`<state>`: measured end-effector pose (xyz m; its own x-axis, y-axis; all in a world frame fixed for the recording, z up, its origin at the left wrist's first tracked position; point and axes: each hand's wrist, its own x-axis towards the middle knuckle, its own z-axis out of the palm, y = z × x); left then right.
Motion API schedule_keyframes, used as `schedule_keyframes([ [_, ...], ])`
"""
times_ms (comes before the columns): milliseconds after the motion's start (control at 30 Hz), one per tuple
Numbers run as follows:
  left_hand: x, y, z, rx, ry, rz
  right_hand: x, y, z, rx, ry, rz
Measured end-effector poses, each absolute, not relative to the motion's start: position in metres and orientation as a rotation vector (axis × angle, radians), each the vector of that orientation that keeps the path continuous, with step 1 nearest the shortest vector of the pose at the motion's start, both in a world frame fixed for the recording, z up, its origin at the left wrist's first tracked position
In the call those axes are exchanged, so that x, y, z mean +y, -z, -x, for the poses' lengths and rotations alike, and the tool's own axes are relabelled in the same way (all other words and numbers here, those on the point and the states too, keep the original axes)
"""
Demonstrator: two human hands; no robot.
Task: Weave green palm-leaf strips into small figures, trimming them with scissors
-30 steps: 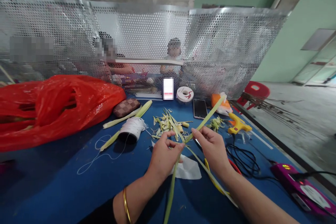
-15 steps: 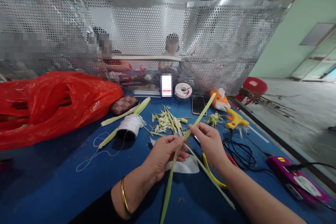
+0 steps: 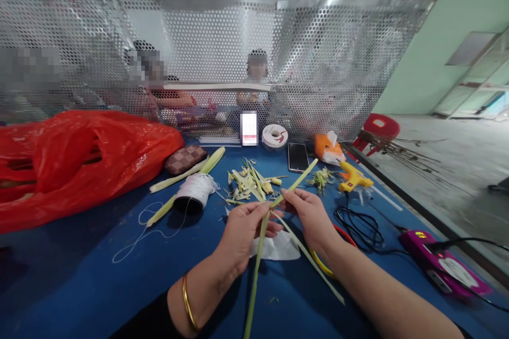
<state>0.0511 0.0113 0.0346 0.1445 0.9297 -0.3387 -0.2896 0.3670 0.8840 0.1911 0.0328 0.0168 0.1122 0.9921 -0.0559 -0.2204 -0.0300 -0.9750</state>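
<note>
My left hand (image 3: 250,228) pinches a pale green leaf strip (image 3: 257,270) where several strips meet, thumb on top. One end hangs down toward the table's near edge. My right hand (image 3: 304,212) grips the strip that slants up and away to the right, thumb and finger closed on it near the crossing. Another leaf strip (image 3: 312,258) trails from the crossing down to the right, below my right hand. Under the hands lies a white piece of paper or cloth (image 3: 280,248). Just beyond them is a pile of leaf scraps (image 3: 250,183).
Left: a red plastic bag (image 3: 87,153), checkered pouch (image 3: 185,160), white thread spool (image 3: 196,190). Back: a ribbon roll (image 3: 274,136), phone (image 3: 298,157), tissue pack (image 3: 329,148). Right: a yellow glue gun (image 3: 355,177), black cable (image 3: 363,230), purple power strip (image 3: 447,267). People sit behind a perforated screen (image 3: 214,37).
The strip in my right hand now reaches less far up, and my right hand has shifted slightly left and lower. The left hand keeps its pinch. The whole view has moved a little.
</note>
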Motion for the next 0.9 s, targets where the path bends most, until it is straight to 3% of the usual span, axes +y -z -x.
schedule_keyframes([
  [300,0.0135,-0.0345,-0.0527,1.156,-1.06,-0.835,0.0296,-0.0159,-0.1928,-1.174,-0.861,1.22],
  [567,0.0119,-0.0349,-0.0513,1.166,-1.179,-0.928,0.0342,-0.0109,-0.1921,-1.02,-1.111,1.147],
  [900,0.0095,-0.0362,-0.0523,1.006,-1.175,-0.881,0.0357,-0.018,-0.193,-1.043,-1.139,1.156],
])
